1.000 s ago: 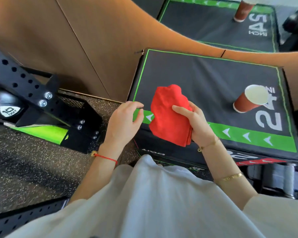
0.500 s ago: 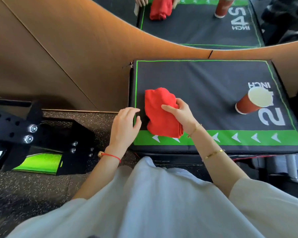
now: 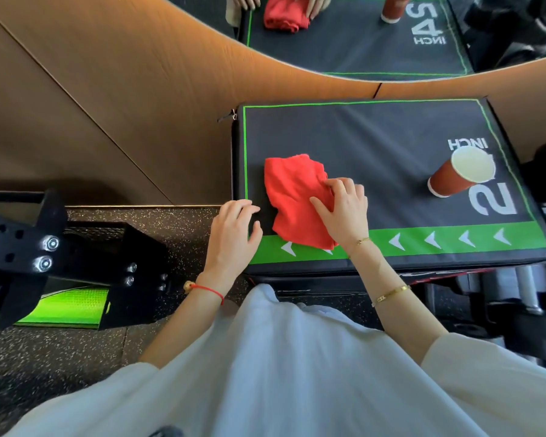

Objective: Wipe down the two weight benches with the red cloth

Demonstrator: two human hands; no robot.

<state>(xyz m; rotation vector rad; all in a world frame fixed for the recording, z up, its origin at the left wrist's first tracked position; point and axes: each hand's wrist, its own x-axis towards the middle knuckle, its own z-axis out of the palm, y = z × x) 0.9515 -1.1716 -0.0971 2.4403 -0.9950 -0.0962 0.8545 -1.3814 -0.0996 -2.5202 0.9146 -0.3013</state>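
The red cloth (image 3: 292,197) lies crumpled on the near left part of a black padded box (image 3: 375,143) with green edging and "24 INCH" lettering. My right hand (image 3: 344,212) rests on the cloth's right side, fingers curled over the fabric and pressing it to the pad. At the box's near left corner my left hand (image 3: 234,234) lies with its fingers spread, holding nothing. No weight bench can be told apart in view.
A red paper cup (image 3: 457,176) stands on the box's right side. A mirror (image 3: 360,33) above the wooden wall shows the box, cloth and cup. A black perforated rack frame (image 3: 44,247) stands at the left on speckled rubber flooring. Dark equipment sits at the right.
The cloth went from lifted in my right hand down onto the pad, and my right hand now lies flat over it. The view shifted left and closer to the box.
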